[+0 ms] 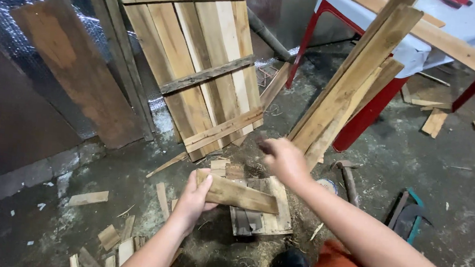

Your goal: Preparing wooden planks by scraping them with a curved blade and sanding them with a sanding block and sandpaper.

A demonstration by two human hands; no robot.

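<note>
**Operator A:** Wood first: we hold a short plank [237,194] by its near end in our left hand [194,199], fingers wrapped around the end and thumb on top. The plank lies across a small stack of boards [263,215] on the concrete floor [438,179].

**Operator B:** Confirmed. Our right hand [284,159] is raised above the far end of the plank, fingers curled shut into a loose fist. We cannot tell whether it grips anything; the knuckles hide the palm and the frame is slightly blurred there.

**Operator A:** Hazard one, in our judgement: the plank is supported only by the stack and one hand. If the right hand strikes or presses the far end, the plank may pivot and pinch the left fingers against the stack.

**Operator B:** Hazard two: rough-sawn edges. Bare hands on splintered timber risk splinters, and we cannot rule out old nails in this wood.

**Operator A:** Hazard three: long planks [356,75] lean against the red-legged table [376,103] just beyond our right hand. A knock from the elbow could slide them down onto the work.

**Operator B:** Hazard four: a hammer [349,181] lies on the floor just right of the stack, and a curved blade with a teal handle [411,218] lies further right. Both sit near our knee; a shift in stance could bring a foot or shin against them.

**Operator A:** Scattered offcuts [115,241] at lower left also make footing uneven.
</note>
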